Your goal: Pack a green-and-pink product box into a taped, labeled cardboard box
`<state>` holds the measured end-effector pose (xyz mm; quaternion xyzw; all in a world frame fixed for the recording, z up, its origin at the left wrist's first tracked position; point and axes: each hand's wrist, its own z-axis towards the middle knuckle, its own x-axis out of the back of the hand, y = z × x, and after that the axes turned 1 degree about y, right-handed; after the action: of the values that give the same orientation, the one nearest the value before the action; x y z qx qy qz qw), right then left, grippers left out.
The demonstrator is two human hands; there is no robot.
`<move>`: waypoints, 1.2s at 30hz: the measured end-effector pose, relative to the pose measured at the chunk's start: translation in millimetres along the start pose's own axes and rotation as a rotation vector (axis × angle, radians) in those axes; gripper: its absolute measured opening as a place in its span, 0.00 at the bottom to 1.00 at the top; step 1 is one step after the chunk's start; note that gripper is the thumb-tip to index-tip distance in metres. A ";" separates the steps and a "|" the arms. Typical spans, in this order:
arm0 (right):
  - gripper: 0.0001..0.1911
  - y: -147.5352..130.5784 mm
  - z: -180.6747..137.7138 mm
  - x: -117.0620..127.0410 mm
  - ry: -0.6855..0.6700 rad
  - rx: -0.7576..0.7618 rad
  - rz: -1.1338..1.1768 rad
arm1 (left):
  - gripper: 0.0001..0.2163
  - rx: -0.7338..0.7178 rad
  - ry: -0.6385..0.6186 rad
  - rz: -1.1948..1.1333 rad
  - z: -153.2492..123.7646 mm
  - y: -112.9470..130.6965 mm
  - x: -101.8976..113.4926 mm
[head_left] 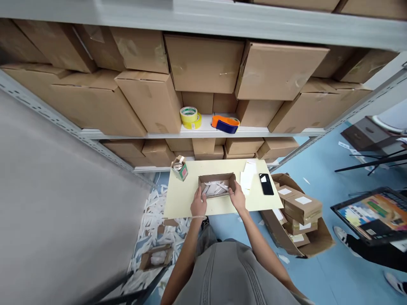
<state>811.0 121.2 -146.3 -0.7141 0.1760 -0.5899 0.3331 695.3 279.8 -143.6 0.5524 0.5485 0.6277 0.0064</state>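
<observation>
A small open cardboard box [217, 196] rests on the pale yellow tabletop [178, 199], filled with white paper strips [216, 187]. My left hand [199, 204] grips its left end, with the fingers along the outer wall. At the right end, my right hand [238, 197] holds the box the same way, thumb near the front corner. White paper slips [247, 176] lie just right of the box, and beyond them is a black phone [266, 184]. What lies under the paper strips, if anything, is hidden.
Shelves of cardboard boxes [205, 63] rise behind the table. One shelf carries tape rolls [190, 117] and an orange-and-blue tape dispenser [225, 124]. A small carton [179, 168] stands at the table's left. Shredded paper [152, 224] covers the left floor; a large carton of parcels [299, 212] sits right.
</observation>
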 end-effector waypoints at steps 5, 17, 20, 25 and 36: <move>0.31 -2.9 33.2 -5.5 0.031 -0.041 -0.025 | 0.25 -0.044 -0.091 0.028 44.8 19.3 0.7; 0.32 10.9 51.7 -16.1 -0.041 0.045 -0.055 | 0.25 -0.020 -0.068 0.078 56.0 22.3 -7.0; 0.32 10.2 55.0 -13.4 -0.074 0.074 -0.060 | 0.25 0.008 -0.094 0.094 53.1 21.5 -5.7; 0.32 6.6 61.1 -9.5 -0.112 0.074 -0.068 | 0.25 0.019 -0.099 0.117 54.8 23.8 -4.6; 0.32 13.8 58.1 -14.7 -0.096 0.085 -0.051 | 0.24 -0.192 0.268 0.321 94.7 7.0 65.5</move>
<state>865.1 136.3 -171.1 -0.7311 0.1164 -0.5703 0.3560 740.2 381.7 -113.8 0.5411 0.3874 0.7377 -0.1137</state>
